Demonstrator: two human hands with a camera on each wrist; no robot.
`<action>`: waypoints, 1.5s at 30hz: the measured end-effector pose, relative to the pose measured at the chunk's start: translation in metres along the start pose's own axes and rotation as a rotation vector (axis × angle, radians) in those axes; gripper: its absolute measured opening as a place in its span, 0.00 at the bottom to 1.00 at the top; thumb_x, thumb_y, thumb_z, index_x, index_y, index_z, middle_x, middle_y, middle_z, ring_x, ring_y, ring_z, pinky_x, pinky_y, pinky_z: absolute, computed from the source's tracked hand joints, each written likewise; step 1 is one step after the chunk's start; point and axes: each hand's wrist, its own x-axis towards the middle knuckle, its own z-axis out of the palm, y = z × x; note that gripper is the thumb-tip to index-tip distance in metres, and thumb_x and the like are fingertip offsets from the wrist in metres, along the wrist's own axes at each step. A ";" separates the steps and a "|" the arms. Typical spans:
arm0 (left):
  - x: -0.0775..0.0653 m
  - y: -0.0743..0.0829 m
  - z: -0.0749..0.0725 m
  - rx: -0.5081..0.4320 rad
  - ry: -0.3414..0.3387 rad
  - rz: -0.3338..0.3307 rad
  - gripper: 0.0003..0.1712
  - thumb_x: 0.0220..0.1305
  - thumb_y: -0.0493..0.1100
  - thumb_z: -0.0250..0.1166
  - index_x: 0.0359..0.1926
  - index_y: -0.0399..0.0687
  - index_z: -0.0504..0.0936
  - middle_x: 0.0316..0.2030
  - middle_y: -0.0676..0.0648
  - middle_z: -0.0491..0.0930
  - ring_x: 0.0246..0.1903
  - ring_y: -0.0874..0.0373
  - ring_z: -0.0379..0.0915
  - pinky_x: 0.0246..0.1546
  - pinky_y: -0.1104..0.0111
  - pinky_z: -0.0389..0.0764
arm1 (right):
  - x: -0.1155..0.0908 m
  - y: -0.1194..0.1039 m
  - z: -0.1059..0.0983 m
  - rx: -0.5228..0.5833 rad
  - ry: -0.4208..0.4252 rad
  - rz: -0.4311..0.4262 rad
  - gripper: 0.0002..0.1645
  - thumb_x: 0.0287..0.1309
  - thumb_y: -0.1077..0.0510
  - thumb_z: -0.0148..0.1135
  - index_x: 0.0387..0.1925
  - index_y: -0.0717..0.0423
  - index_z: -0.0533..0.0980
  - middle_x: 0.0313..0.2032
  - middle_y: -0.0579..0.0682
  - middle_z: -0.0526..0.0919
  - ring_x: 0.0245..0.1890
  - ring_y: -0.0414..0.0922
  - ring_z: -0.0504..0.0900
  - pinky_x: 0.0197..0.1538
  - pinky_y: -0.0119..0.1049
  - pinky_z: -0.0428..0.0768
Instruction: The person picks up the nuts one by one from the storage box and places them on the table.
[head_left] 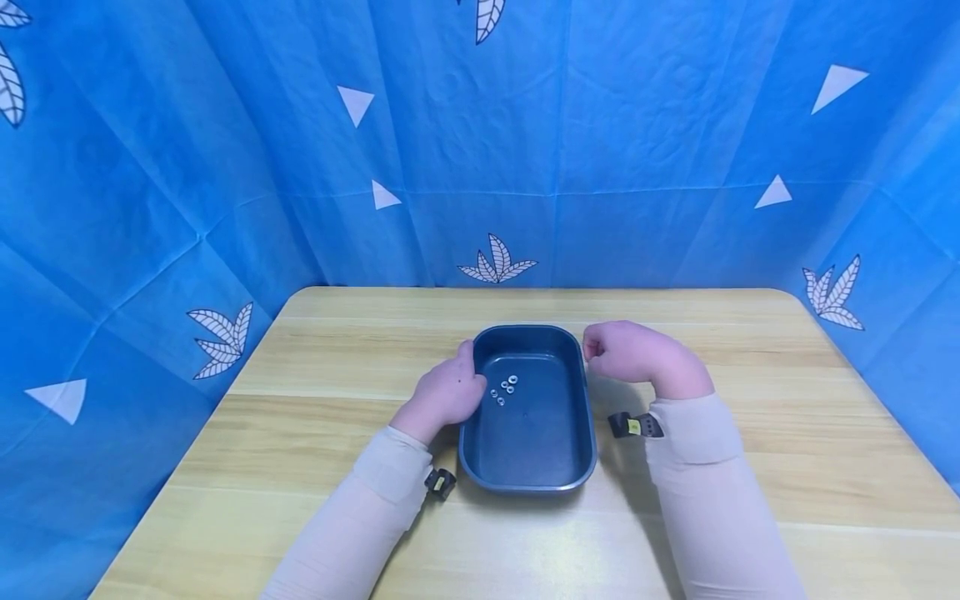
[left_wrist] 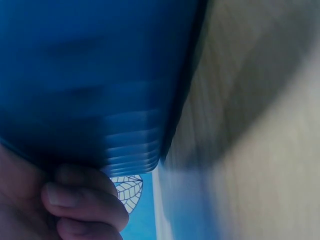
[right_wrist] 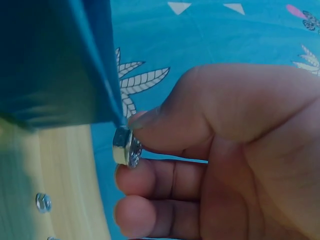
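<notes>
A dark blue plastic bin (head_left: 525, 450) sits on the table with several small metal nuts (head_left: 513, 379) on its floor, toward the left side. My left hand (head_left: 450, 387) grips the bin's left wall at the rim, and in the left wrist view its curled fingers (left_wrist: 85, 200) lie against the ribbed outside. Just outside the right wall, my right hand (head_left: 633, 354) pinches a metal flange nut (right_wrist: 121, 146) between thumb and fingertips. Another nut (right_wrist: 43, 202) lies on the wooden surface in the right wrist view.
The light wooden table (head_left: 315, 417) has rounded far corners. A blue patterned curtain (head_left: 637, 125) hangs behind it and along both sides. Each wrist wears a black strap (head_left: 636, 426).
</notes>
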 end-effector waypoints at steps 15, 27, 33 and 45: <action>0.001 -0.002 0.001 -0.002 -0.003 0.000 0.40 0.75 0.48 0.51 0.79 0.37 0.47 0.49 0.40 0.79 0.30 0.52 0.76 0.29 0.60 0.75 | 0.000 0.028 0.000 0.030 -0.042 0.079 0.04 0.59 0.60 0.58 0.29 0.53 0.73 0.28 0.49 0.74 0.30 0.48 0.72 0.33 0.41 0.71; 0.001 -0.001 -0.001 -0.024 -0.013 -0.006 0.41 0.75 0.48 0.50 0.79 0.37 0.45 0.35 0.43 0.78 0.24 0.51 0.73 0.26 0.60 0.74 | -0.003 0.055 -0.001 0.075 -0.047 0.101 0.06 0.64 0.57 0.57 0.32 0.55 0.75 0.30 0.49 0.75 0.33 0.47 0.73 0.38 0.43 0.71; 0.002 -0.001 -0.002 -0.029 -0.015 -0.013 0.41 0.75 0.47 0.51 0.80 0.38 0.45 0.35 0.42 0.78 0.24 0.51 0.74 0.27 0.59 0.74 | -0.007 0.070 -0.002 0.102 -0.055 0.155 0.09 0.67 0.55 0.57 0.37 0.57 0.77 0.31 0.50 0.75 0.37 0.49 0.72 0.40 0.44 0.71; -0.001 0.001 -0.002 -0.016 -0.021 -0.012 0.41 0.75 0.48 0.51 0.79 0.37 0.45 0.43 0.42 0.79 0.28 0.52 0.75 0.29 0.60 0.75 | -0.008 0.087 0.009 0.159 -0.034 0.235 0.11 0.70 0.54 0.55 0.39 0.58 0.77 0.34 0.52 0.76 0.37 0.50 0.73 0.41 0.46 0.72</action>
